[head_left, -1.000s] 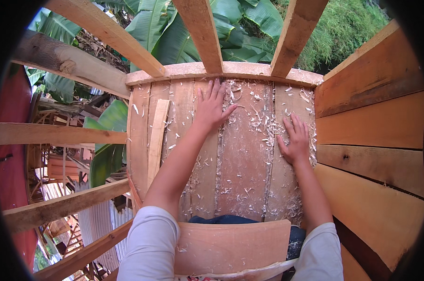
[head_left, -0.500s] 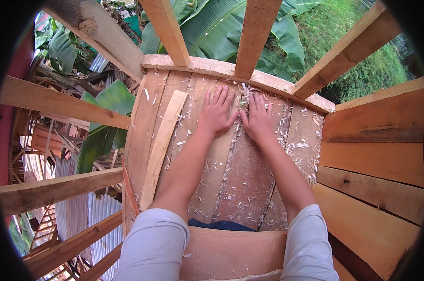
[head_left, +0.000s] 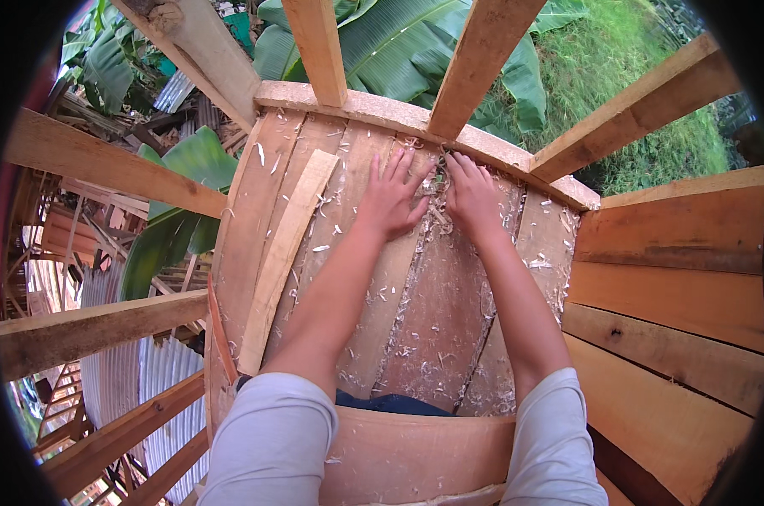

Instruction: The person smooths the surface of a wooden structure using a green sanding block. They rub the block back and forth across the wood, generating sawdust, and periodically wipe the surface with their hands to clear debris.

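My left hand (head_left: 388, 198) lies on the plank floor (head_left: 361, 278) with its fingers spread and nothing in it. Beside it, my right hand (head_left: 473, 198) rests on the boards near the far edge, fingers slightly bent but apart, with no object visible in it. Between the two hands sits a small heap of wood shavings (head_left: 438, 179), its edge at my right fingertips. More pale curls are scattered over the boards and along their joints. Left of my left arm, a loose narrow strip of wood (head_left: 289, 257) lies lengthwise on the floor.
A wooden rail (head_left: 382, 110) bounds the far edge, with upright posts (head_left: 316, 51) rising from it. Plank walling (head_left: 669, 232) stands at the right. A curved board (head_left: 416, 451) crosses close to me. Banana leaves (head_left: 390, 51) and grass (head_left: 610, 93) show beyond; corrugated sheets (head_left: 167, 388) lie below left.
My right hand has drawn apart from the left, its thumb no longer meeting my left thumb, and its fingers have bent. Shavings between the hands are more gathered. The view has shifted slightly.
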Motion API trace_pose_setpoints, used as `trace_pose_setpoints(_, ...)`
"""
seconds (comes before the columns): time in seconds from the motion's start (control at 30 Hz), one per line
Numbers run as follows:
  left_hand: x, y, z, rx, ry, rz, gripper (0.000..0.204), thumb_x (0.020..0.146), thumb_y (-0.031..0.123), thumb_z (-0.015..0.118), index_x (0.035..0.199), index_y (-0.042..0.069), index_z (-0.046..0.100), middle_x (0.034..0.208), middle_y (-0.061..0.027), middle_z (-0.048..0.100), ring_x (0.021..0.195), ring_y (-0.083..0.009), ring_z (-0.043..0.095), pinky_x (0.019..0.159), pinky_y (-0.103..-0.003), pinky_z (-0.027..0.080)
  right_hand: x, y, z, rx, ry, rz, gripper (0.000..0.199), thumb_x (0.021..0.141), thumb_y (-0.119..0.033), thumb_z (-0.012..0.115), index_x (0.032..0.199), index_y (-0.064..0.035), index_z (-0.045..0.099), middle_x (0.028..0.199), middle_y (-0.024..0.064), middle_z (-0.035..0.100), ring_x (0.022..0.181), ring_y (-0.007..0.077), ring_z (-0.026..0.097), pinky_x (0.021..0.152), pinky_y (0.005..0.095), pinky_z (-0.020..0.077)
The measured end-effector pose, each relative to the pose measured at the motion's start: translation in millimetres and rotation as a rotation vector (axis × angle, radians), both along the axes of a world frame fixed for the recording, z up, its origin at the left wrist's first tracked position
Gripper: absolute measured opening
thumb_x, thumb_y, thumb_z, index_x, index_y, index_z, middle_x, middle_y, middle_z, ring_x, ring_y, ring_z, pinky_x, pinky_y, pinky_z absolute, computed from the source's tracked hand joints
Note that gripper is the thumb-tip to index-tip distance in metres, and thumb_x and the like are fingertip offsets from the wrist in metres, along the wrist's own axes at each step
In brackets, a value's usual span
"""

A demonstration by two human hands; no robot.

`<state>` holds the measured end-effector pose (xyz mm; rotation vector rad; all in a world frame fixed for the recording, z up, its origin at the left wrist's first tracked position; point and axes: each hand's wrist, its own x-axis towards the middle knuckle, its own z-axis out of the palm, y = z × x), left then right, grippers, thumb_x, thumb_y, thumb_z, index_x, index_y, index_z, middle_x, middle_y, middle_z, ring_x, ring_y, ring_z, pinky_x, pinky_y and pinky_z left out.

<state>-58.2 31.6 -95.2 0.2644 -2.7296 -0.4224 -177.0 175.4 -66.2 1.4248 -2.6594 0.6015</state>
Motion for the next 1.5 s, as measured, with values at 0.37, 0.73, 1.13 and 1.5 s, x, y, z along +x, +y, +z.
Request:
trace_pose_setpoints(0.37,-1,2,3,-0.058,0.009,-0.043,0.06,0.09,0.042,0.06,0.145,0.02,0.047,0.146,-0.015,0.044,0.141,-0.0298,0.037,0.118,-0.064,0.013,0,12,-16,0.002,-0.113,0.086,0.049,0.092,-0.015,0.052,0.14,-0.0063,0.048,0.141,0.0165,0.052,0.129,0.0352,0.05,0.112,0.0501,0.0343)
trace_pose_setpoints(0.73,-1,1,2,0.05,0.087,-0.041,0.062,0.082,0.037,0.066,0.137,0.014,0.05,0.141,-0.0175,0.046,0.137,-0.0329,0.042,0.117,-0.066,0.015,37,2,-12,-0.151,-0.226,0.032,0.059,0.095,-0.02,0.054,0.148,-0.0041,0.034,0.124,0.0177,0.062,0.123,0.0313,0.057,0.113,0.0521,0.0318)
trace_pose_setpoints(1.13,5,-3,0,0.011,0.002,-0.068,0.05,0.084,0.036,0.068,0.131,0.02,0.059,0.137,-0.0159,0.049,0.133,-0.0312,0.044,0.118,-0.062,0.017,43,19,0,-0.24,-0.606,0.129,0.067,0.096,-0.029,0.057,0.152,-0.0063,0.029,0.145,0.0258,0.046,0.138,0.0395,0.042,0.116,0.0562,0.0264)
trace_pose_setpoints(1.5,4,-1,6,0.007,0.017,-0.083,0.051,0.085,0.034,0.066,0.133,0.019,0.057,0.139,-0.015,0.048,0.134,-0.0317,0.043,0.119,-0.058,0.018,72,63,5,-0.066,-0.289,0.248,0.039,0.09,-0.022,0.062,0.124,-0.0048,0.057,0.13,0.0188,0.055,0.13,0.0336,0.048,0.113,0.0497,0.0332)
